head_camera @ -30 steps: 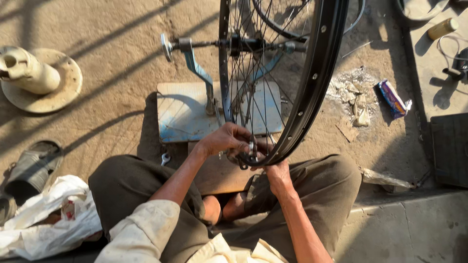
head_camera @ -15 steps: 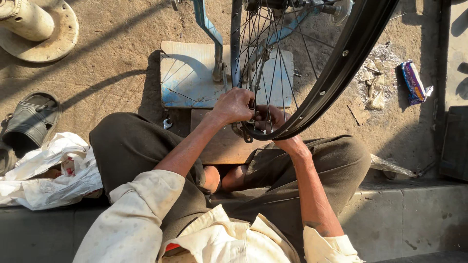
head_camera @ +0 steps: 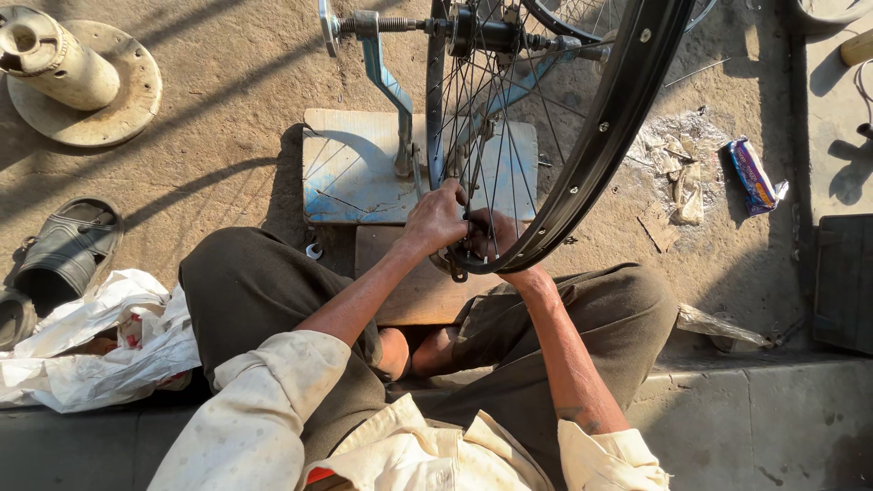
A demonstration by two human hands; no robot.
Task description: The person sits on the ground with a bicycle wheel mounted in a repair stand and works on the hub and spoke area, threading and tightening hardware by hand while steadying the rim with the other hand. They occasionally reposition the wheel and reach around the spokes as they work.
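A black bicycle wheel rim (head_camera: 607, 136) with thin spokes (head_camera: 473, 109) stands upright in a blue truing stand (head_camera: 386, 86), its axle and hub (head_camera: 477, 32) at the top. My left hand (head_camera: 436, 218) grips the bottom of the rim, fingers curled over a small metal tool on the spokes. Behind the spokes, my right hand (head_camera: 498, 238) holds the same low part of the rim. I sit with knees spread on either side of a wooden board (head_camera: 414, 291).
The stand's pale blue base plate (head_camera: 350, 173) lies on dirt ground. A round stone base with a pipe (head_camera: 68, 73) is top left, a black sandal (head_camera: 68, 245) and white plastic bags (head_camera: 100, 336) at left. A snack wrapper (head_camera: 753, 175) and scraps lie at right.
The view has shifted so the wheel sits slightly lower and more of the hub shows. Both hands stay on the bottom of the rim, working at the spokes.
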